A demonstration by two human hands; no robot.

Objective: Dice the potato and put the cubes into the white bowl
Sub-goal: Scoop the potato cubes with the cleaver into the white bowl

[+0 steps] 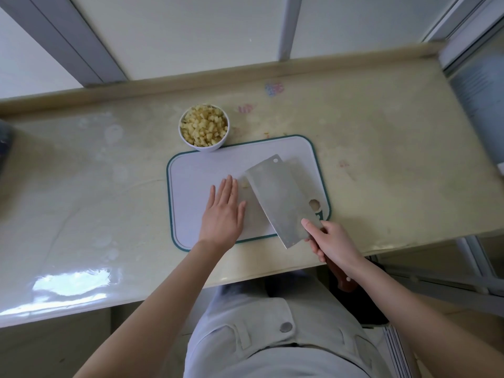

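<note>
The white bowl (204,128) stands just beyond the far left corner of the cutting board (207,165) and is heaped with pale yellow potato cubes (205,125). My left hand (223,214) lies flat on the board with straight fingers. A few small potato bits (246,184) lie between its fingertips and the cleaver blade (283,199). My right hand (331,242) grips the cleaver's wooden handle, forefinger along the blade, which is tilted low over the board's right half.
The board is white with a green rim and lies on a beige, glossy counter (381,148). A raised ledge and window frames run along the back. The counter's near edge is just below the board. Something dark shows at the far left edge (4,140).
</note>
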